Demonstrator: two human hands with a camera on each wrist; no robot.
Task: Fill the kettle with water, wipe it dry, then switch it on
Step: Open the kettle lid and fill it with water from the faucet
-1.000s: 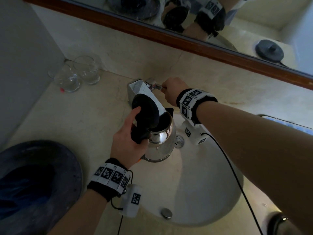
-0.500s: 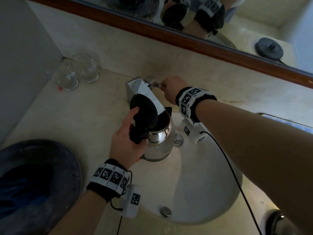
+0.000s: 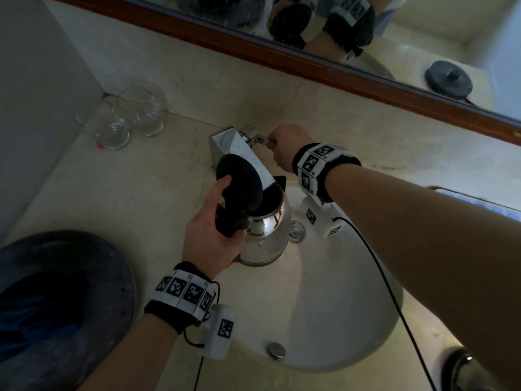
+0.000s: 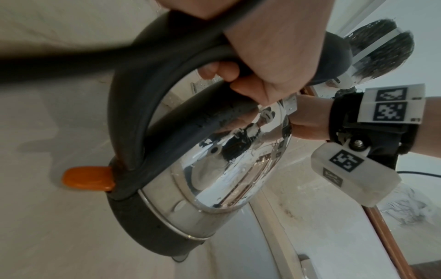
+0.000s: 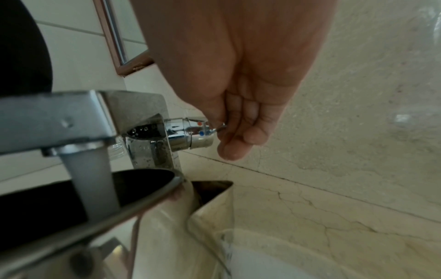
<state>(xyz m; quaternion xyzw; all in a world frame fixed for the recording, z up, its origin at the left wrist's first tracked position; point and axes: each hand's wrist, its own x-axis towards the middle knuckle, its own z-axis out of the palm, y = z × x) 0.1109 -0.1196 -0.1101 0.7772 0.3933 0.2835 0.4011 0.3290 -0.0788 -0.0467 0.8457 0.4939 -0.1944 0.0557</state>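
A shiny steel kettle (image 3: 267, 235) with a black handle and raised black lid (image 3: 239, 184) hangs over the sink under the chrome tap (image 3: 239, 153). My left hand (image 3: 208, 230) grips the kettle handle (image 4: 171, 62); an orange switch (image 4: 88, 178) sticks out at the handle's base. Water (image 5: 93, 183) runs from the spout into the kettle's open mouth (image 5: 133, 186). My right hand (image 3: 284, 145) pinches the thin tap lever (image 5: 220, 127) beside the tap's side knob (image 5: 193, 134).
Two glasses (image 3: 127, 119) stand at the back left corner of the marble counter (image 3: 112, 193). A dark round bin (image 3: 56, 306) sits at the left. The white basin (image 3: 324, 320) has a drain (image 3: 296, 231). In the mirror the kettle base (image 3: 448, 79) shows.
Both hands and the kettle stay in nearly the same place under the tap; only the camera view shifts slightly.
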